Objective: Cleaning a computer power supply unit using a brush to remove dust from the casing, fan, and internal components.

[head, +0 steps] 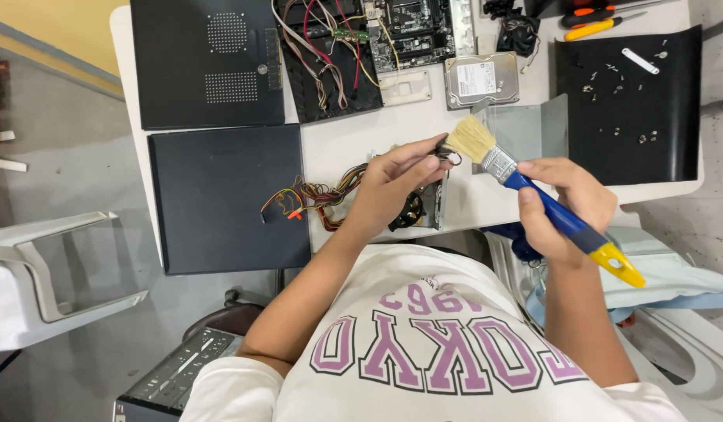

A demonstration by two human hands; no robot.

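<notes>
My right hand [568, 207] grips a paintbrush [533, 191] with a blue and yellow handle, its pale bristles pointing up-left. My left hand [392, 184] holds a small dark connector [447, 153] at the end of a cable, pinched between fingertips right against the bristles. Under the left hand sits a metal power supply unit [424, 207] with a fan grille and a bundle of coloured wires [310, 195] trailing left. All of this is above the front edge of a white table [346, 144].
Two black case panels [221, 195] [209, 62] lie at left. A motherboard [412, 31], a hard drive [481, 80], a black mat with screws [627, 94] and screwdrivers [599, 22] lie at the back. A white plastic chair [41, 273] stands left; blue cloth [666, 273] lies right.
</notes>
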